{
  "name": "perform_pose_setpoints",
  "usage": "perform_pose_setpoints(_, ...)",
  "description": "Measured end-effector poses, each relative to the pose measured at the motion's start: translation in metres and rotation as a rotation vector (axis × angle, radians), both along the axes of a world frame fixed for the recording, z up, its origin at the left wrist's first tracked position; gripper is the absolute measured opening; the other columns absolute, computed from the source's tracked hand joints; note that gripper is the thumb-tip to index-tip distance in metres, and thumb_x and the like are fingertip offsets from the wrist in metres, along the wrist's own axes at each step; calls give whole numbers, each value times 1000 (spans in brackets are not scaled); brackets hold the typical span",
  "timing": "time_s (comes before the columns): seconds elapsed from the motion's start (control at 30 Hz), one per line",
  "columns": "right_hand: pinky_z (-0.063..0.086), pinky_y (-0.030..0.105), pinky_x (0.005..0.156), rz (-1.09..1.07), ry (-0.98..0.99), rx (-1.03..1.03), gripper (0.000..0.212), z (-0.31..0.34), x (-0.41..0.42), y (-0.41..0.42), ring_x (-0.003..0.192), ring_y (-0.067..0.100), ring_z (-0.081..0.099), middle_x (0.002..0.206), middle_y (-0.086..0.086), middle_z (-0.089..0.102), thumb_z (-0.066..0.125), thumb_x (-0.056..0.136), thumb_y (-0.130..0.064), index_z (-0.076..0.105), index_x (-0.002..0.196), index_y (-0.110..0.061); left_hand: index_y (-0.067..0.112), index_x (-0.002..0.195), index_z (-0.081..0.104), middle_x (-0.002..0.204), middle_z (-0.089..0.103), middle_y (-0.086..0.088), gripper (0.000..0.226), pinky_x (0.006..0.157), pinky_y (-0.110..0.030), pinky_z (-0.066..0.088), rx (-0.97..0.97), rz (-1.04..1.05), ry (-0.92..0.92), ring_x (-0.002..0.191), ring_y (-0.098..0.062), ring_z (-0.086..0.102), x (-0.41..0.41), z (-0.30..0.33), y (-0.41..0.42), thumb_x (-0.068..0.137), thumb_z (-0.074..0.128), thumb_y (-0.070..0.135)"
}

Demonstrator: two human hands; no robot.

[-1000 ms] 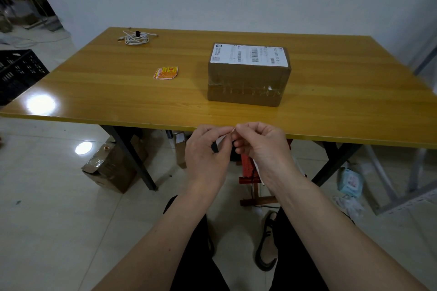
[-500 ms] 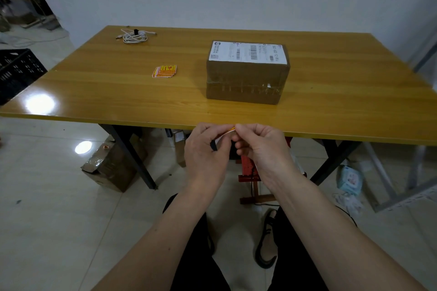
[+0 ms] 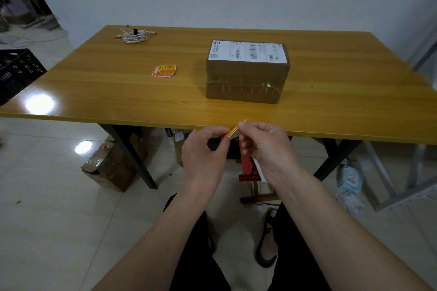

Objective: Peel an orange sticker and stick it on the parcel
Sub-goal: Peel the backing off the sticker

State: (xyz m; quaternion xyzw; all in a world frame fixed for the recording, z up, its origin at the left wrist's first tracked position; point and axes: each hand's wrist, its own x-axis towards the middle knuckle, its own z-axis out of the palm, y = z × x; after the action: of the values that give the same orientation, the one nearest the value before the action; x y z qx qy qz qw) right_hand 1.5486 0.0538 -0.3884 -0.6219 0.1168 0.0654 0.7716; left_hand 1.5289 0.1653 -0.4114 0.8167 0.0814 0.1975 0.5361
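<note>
A brown cardboard parcel (image 3: 246,78) with a white shipping label on top stands on the wooden table (image 3: 118,92), right of centre. A small pile of orange stickers (image 3: 164,71) lies to its left. Just in front of the table's near edge, my left hand (image 3: 203,151) and my right hand (image 3: 262,142) pinch one orange sticker (image 3: 233,130) between their fingertips. The sticker shows edge-on, with its orange face lifting away from a pale backing. My fingers hide most of it.
A coiled white cable (image 3: 133,35) lies at the table's far left corner. Under the table are a cardboard box (image 3: 111,165) and a red stool (image 3: 250,168). A black crate (image 3: 16,71) stands on the floor at the left, metal frames at the right.
My hands have drawn slightly apart, and the sticker's orange edge now shows more between my fingertips than a second ago. The parcel and the sticker pile have not moved.
</note>
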Motion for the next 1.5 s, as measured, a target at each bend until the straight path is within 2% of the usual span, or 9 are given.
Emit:
perform_pose_setpoints(0.13, 46, 23, 51, -4, -38, 46, 14, 1, -2, -1, 53, 10, 54, 57, 0, 63, 67, 85, -13, 68, 72, -7, 23, 84, 71, 79, 69, 14, 6, 70, -6, 46, -148, -21, 6, 76, 4, 63, -5, 5, -3, 82, 69, 18)
perform_pose_setpoints(0.3, 52, 19, 54, 26, -189, -26, 3, 3, -10, 6, 56, 11, 59, 65, 4, 65, 68, 82, -4, 65, 83, -6, 36, 80, 70, 77, 66, 13, 11, 70, -9, 45, -84, 0, -24, 77, -1, 60, -3, 6, -2, 81, 69, 25)
perform_pose_setpoints(0.47, 53, 19, 54, -15, -187, -26, 18, 3, -9, 7, 61, 13, 61, 73, 13, 64, 71, 80, -9, 64, 91, 3, 32, 84, 73, 84, 65, 8, 10, 74, -18, 46, -51, -34, 2, 82, -4, 59, -3, 6, -3, 83, 66, 25)
perform_pose_setpoints(0.67, 51, 22, 57, -3, -131, -46, 8, -1, -6, 4, 62, 11, 61, 68, 3, 67, 68, 84, -12, 66, 78, -7, 32, 90, 72, 90, 65, 9, 11, 71, -5, 43, -87, -74, 37, 86, 1, 59, -4, 7, -4, 83, 66, 26)
perform_pose_setpoints(0.87, 52, 22, 56, 13, -84, 10, 19, 1, -9, 3, 60, 11, 60, 67, 4, 65, 67, 85, -21, 65, 79, -4, 37, 86, 69, 91, 65, 13, 13, 74, -10, 44, -93, -66, 16, 88, 2, 59, -3, 8, -6, 83, 66, 25)
perform_pose_setpoints(1.13, 50, 23, 54, 19, -52, -35, 18, 5, -5, 2, 56, 10, 59, 63, 4, 65, 65, 86, -17, 67, 72, -7, 26, 93, 73, 88, 72, 16, 15, 72, -5, 46, -254, -182, 57, 87, 5, 65, 1, 14, 0, 88, 62, 18)
perform_pose_setpoints(1.23, 49, 20, 53, 37, -54, -74, 15, 6, -3, 1, 56, 8, 58, 65, 3, 67, 65, 86, -15, 69, 73, -8, 21, 99, 73, 94, 73, 10, 20, 79, -11, 49, -280, -235, 109, 90, 1, 64, 4, 18, 6, 91, 56, 14)
perform_pose_setpoints(1.33, 48, 18, 52, 58, -67, -149, 11, 5, -3, 0, 57, 8, 57, 69, 5, 68, 65, 83, -9, 69, 75, -5, 19, 100, 72, 86, 70, 9, 23, 71, -14, 48, -284, -267, 137, 76, 3, 60, 8, 20, 12, 93, 51, 12)
perform_pose_setpoints(1.5, 48, 21, 53, 43, -94, -201, 4, 9, 0, -2, 58, 9, 57, 74, 7, 71, 65, 83, -6, 69, 83, -4, 15, 103, 71, 98, 70, -6, 23, 67, -12, 46, -206, -293, 106, 81, -5, 58, 14, 22, 19, 94, 50, 13)
